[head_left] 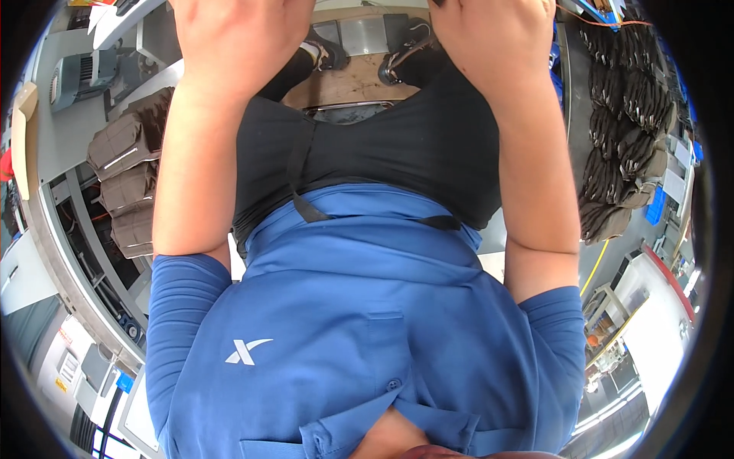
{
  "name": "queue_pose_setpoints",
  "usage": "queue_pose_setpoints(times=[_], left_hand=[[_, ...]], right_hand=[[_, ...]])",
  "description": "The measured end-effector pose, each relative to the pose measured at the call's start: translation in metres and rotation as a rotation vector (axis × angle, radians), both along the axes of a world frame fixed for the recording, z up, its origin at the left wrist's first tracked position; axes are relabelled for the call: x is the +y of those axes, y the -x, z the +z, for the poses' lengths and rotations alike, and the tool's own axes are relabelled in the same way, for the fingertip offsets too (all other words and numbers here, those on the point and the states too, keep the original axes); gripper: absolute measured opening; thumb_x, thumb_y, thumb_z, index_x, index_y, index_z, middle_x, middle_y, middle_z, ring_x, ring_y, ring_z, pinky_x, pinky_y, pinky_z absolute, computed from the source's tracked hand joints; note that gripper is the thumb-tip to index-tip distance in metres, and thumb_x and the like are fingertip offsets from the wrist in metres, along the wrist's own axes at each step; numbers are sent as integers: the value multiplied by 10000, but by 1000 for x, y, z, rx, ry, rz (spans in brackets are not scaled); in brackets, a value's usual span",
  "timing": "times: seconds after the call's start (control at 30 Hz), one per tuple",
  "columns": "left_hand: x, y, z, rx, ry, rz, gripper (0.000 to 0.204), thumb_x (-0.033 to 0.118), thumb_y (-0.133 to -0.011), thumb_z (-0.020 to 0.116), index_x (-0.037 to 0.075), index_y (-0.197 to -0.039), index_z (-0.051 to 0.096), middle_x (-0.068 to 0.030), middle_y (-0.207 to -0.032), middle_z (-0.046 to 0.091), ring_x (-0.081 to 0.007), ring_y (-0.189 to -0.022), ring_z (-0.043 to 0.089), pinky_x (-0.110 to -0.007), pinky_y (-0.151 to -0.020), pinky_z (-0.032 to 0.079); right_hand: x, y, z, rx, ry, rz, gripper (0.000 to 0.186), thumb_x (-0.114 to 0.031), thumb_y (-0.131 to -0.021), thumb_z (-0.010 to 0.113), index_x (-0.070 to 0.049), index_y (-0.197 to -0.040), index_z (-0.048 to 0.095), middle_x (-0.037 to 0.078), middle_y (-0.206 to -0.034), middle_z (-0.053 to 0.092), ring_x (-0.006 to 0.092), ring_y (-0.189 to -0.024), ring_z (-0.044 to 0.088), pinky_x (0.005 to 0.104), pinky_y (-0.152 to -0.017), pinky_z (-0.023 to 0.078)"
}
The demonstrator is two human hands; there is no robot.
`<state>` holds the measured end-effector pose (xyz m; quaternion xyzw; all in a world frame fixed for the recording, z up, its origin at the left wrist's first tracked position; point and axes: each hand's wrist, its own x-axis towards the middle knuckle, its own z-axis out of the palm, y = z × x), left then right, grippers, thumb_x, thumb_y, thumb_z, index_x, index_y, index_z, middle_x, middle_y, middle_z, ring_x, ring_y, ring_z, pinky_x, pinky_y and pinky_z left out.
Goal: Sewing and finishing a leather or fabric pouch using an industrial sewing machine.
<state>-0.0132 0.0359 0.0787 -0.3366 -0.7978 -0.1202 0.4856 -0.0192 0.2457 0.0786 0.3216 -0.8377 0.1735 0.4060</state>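
My left hand [238, 37] is at the top edge of the head view, its back toward me and its fingers cut off by the frame. Level with it on the other side is my right hand [498, 34], also cut off, so its fingers do not show. A tiny dark thing [437, 3] shows at the inner edge of my right hand; what it is, and whether it is held, I cannot make out. Both bare forearms reach forward over my lap in black trousers [375, 153]. What lies under or between the fingers is out of frame.
Folded brown garments [126, 145] are stacked left of my left forearm, near a grey motor [80, 79]. Many dark brown garments [627, 130] lie in rows on the right. Between my feet is a metal plate [363, 37]. A blue bin [655, 205] stands far right.
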Motion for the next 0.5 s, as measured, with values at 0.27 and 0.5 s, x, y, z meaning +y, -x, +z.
queue_pose_setpoints(times=[0.27,0.5], left_hand=[[1,-6,-1,-31,-24,15,254,-16,-744,757,64,-984,778,-127,-1057,714,-333,-984,651,-421,-896,495],[-1,-3,1,-60,10,8,232,-14,-782,761,54,-1003,777,-126,-1070,714,-328,-1007,654,-409,-900,508]], right_hand=[[3,-1,-3,36,11,6,397,5,-676,607,24,-1062,700,252,-1095,650,437,-1051,601,489,-934,472],[10,2,-4,79,23,9,411,5,-674,609,25,-1074,703,254,-1103,649,440,-1062,600,491,-946,470]])
